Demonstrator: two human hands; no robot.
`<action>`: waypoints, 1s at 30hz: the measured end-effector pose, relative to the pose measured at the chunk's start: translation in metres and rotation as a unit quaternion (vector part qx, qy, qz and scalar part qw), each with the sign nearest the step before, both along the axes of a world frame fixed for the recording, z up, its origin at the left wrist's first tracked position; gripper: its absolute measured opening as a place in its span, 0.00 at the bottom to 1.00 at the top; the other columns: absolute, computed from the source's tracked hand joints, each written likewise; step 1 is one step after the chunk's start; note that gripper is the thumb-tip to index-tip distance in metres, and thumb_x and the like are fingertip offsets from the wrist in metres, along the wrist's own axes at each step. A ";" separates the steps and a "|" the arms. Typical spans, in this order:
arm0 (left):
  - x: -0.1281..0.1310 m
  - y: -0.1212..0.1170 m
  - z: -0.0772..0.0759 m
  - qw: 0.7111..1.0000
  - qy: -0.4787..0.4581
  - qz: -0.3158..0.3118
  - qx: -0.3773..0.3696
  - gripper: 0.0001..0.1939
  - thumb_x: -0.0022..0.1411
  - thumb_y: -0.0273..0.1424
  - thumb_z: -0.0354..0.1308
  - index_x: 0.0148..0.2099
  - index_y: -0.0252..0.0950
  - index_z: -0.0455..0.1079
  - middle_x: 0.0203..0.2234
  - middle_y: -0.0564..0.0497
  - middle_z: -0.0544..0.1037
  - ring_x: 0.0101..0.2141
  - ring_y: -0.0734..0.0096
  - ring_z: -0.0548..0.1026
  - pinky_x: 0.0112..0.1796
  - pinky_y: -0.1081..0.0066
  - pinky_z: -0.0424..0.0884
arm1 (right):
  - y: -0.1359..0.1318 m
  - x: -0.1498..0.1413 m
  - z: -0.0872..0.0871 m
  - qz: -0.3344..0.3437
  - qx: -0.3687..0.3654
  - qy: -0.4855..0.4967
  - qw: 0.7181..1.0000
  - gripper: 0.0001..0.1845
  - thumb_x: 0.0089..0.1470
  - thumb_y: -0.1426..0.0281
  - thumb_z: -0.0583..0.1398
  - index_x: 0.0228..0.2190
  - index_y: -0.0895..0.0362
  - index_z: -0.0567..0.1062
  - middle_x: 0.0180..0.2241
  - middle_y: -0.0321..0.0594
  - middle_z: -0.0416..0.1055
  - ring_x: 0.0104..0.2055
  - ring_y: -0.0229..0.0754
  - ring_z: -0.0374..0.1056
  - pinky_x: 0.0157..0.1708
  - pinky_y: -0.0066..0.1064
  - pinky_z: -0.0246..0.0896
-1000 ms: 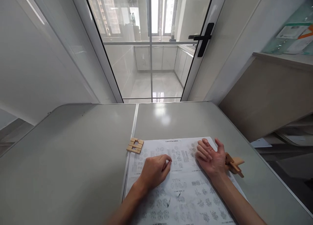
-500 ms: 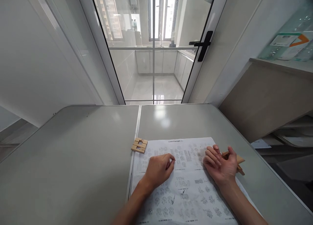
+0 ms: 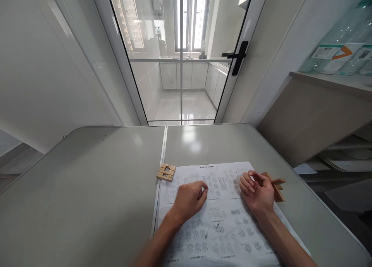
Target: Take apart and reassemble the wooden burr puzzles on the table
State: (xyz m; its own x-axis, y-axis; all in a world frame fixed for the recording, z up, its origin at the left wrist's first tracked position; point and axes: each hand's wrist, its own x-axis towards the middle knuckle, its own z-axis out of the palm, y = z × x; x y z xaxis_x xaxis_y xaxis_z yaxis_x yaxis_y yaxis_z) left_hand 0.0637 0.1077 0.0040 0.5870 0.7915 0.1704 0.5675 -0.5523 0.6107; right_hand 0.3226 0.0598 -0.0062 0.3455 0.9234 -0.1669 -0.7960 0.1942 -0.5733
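Observation:
My left hand [image 3: 190, 199] rests on the printed sheet [image 3: 223, 216], its fingers curled into a loose fist; the inside is hidden, so I cannot tell whether it holds anything. Palm upward, my right hand [image 3: 258, 193] lies at the sheet's right edge, fingers bent in and thumb drawn toward the index finger, with nothing visible in them. Right beside that hand, partly behind it, are notched wooden puzzle pieces [image 3: 279, 189]; whether the hand touches them is unclear. A flat group of wooden pieces [image 3: 166, 172] with square gaps sits at the sheet's upper left corner.
The grey table [image 3: 95, 189] has a pale seam [image 3: 163, 147] running away from me. Beyond its far edge stands a glass door with a black handle [image 3: 240, 57]. To the right are shelves, with clear plastic bottles [image 3: 331, 57] on the upper one.
My right hand has turned slightly and its thumb has moved in toward the fingers. The wooden pieces beside it now show at a different angle. My left hand has stayed still.

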 end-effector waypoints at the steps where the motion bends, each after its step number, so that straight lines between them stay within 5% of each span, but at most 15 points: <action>1: 0.000 0.000 0.000 1.000 -0.001 0.000 -0.002 0.08 0.70 0.29 0.56 0.43 0.39 0.77 0.25 0.56 0.78 0.24 0.72 0.74 0.30 0.72 0.64 | 0.001 -0.003 0.001 0.010 -0.003 -0.028 1.000 0.08 0.53 0.67 0.67 0.28 0.56 0.75 0.20 0.28 0.59 0.16 0.29 0.54 0.14 0.22 0.55; 7: -0.001 0.000 -0.002 1.000 -0.015 0.004 -0.013 0.08 0.70 0.30 0.56 0.43 0.39 0.78 0.24 0.56 0.78 0.25 0.71 0.74 0.31 0.71 0.64 | 0.004 -0.022 0.007 0.095 -0.051 -0.221 0.969 0.13 0.57 0.59 0.68 0.31 0.55 0.76 0.20 0.30 0.63 0.18 0.32 0.54 0.16 0.25 0.50; 11: -0.001 0.001 -0.002 0.999 -0.034 0.011 -0.027 0.07 0.69 0.30 0.57 0.44 0.40 0.78 0.24 0.56 0.78 0.25 0.70 0.74 0.32 0.71 0.64 | 0.011 -0.036 0.009 0.168 -0.071 -0.402 0.897 0.17 0.63 0.53 0.62 0.38 0.54 0.75 0.23 0.32 0.66 0.21 0.36 0.58 0.22 0.29 0.55; 14: 0.001 0.001 -0.001 0.997 -0.060 0.037 -0.042 0.08 0.70 0.32 0.56 0.46 0.40 0.77 0.24 0.56 0.77 0.24 0.71 0.73 0.31 0.71 0.64 | 0.020 -0.046 0.011 0.228 -0.058 -0.467 0.853 0.21 0.64 0.50 0.58 0.31 0.55 0.74 0.23 0.34 0.68 0.22 0.38 0.61 0.25 0.32 0.57; 19: 0.003 0.005 0.005 0.978 -0.145 0.115 -0.094 0.16 0.76 0.40 0.49 0.54 0.37 0.72 0.34 0.50 0.79 0.29 0.69 0.75 0.31 0.72 0.69 | 0.036 -0.058 0.012 0.280 -0.025 -0.537 0.795 0.17 0.61 0.62 0.58 0.22 0.54 0.70 0.21 0.35 0.69 0.23 0.39 0.63 0.27 0.31 0.57; 23: 0.003 0.009 0.013 0.922 -0.298 0.155 -0.192 0.23 0.78 0.47 0.44 0.54 0.37 0.73 0.42 0.45 0.80 0.39 0.64 0.77 0.40 0.68 0.73 | 0.042 -0.065 0.013 0.307 -0.008 -0.567 0.765 0.10 0.54 0.72 0.56 0.22 0.55 0.70 0.21 0.34 0.70 0.23 0.38 0.62 0.26 0.29 0.54; 30: 0.003 0.009 0.013 0.918 -0.312 0.148 -0.196 0.22 0.75 0.49 0.50 0.52 0.36 0.72 0.39 0.47 0.79 0.39 0.63 0.76 0.42 0.66 0.71 | 0.053 -0.071 0.012 0.294 0.026 -0.586 0.755 0.07 0.49 0.75 0.55 0.22 0.54 0.69 0.22 0.33 0.68 0.25 0.37 0.60 0.26 0.28 0.51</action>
State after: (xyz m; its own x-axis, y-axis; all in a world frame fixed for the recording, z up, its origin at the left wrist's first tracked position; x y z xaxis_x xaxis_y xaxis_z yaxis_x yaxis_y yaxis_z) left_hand 0.0667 0.1168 0.0168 0.2213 0.9728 0.0690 0.1296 -0.0995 0.9866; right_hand 0.2519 0.1124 0.0057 -0.2439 0.9695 -0.0221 0.2935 0.0521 -0.9545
